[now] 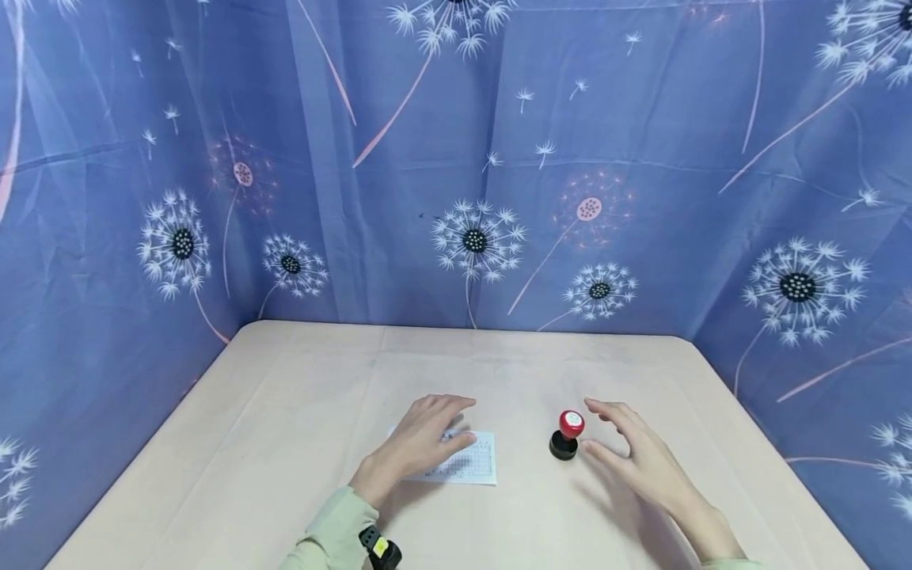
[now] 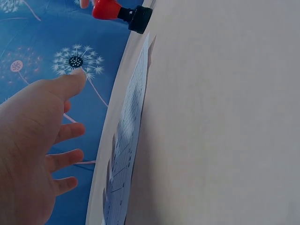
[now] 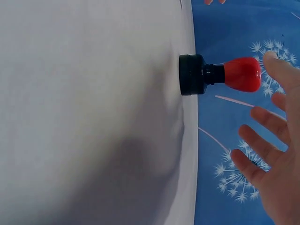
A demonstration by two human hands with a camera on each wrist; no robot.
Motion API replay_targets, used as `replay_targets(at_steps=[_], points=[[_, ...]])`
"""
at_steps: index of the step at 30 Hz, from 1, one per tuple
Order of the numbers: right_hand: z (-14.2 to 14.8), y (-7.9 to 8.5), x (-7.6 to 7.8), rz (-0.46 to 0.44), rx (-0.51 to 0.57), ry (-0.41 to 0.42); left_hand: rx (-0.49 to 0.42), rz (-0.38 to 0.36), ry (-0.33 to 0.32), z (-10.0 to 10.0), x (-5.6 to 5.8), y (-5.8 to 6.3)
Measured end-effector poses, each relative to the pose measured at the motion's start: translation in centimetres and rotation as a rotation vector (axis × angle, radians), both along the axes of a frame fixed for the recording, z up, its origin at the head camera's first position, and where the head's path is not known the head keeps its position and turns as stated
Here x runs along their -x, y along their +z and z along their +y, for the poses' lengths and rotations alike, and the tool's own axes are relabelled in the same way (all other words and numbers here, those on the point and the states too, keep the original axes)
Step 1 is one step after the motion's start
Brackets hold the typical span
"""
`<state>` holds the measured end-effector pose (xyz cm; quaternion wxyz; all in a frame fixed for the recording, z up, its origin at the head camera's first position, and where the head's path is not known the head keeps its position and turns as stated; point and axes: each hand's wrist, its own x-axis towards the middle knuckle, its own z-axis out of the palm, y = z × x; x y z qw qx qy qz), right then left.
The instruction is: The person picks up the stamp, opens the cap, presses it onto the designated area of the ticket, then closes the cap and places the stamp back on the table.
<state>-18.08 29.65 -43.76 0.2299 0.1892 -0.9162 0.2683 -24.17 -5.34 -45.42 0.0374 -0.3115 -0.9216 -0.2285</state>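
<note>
A self-inking stamp with a red knob and black base (image 1: 564,446) stands upright on the table, right of a printed sheet of paper (image 1: 476,461) marked with a grid. My left hand (image 1: 420,435) hovers over the paper's left part and hides some of it; its fingers are spread and hold nothing. Just to the right of the stamp is my right hand (image 1: 637,455), fingers apart and thumb near the stamp, with a gap between. In the right wrist view the stamp's red knob (image 3: 243,75) lies beyond the fingertips, untouched.
The table (image 1: 285,412) has a pale cloth cover. Blue curtains (image 1: 399,198) with dandelion prints hang behind it and along both sides. A black strap device (image 1: 381,548) is on the left wrist, over a light green sleeve (image 1: 331,526).
</note>
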Motion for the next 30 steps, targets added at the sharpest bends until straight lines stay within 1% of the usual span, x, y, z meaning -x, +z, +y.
replay_targets(at_steps=[4, 12, 16, 20, 24, 30], points=[[0.0, 0.0, 0.3, 0.014, -0.005, 0.019, -0.008, 0.005, -0.012, 0.4, 0.1, -0.1], [-0.1, -0.2, 0.4, 0.01, -0.013, 0.034, -0.01, -0.005, -0.024, 0.9, 0.0, -0.4], [-0.1, -0.2, 0.4, 0.011, -0.01, 0.03, -0.018, 0.007, -0.035, 1.3, 0.1, -0.3], [-0.2, -0.2, 0.4, 0.002, -0.009, 0.032, -0.006, 0.016, -0.043, 1.7, 0.1, -0.4], [-0.3, -0.2, 0.5, -0.002, -0.009, 0.033, 0.001, 0.005, -0.041, 2.1, 0.1, -0.4], [-0.7, -0.2, 0.6, -0.002, -0.007, 0.03, 0.002, 0.012, -0.046, 2.6, 0.1, -0.5]])
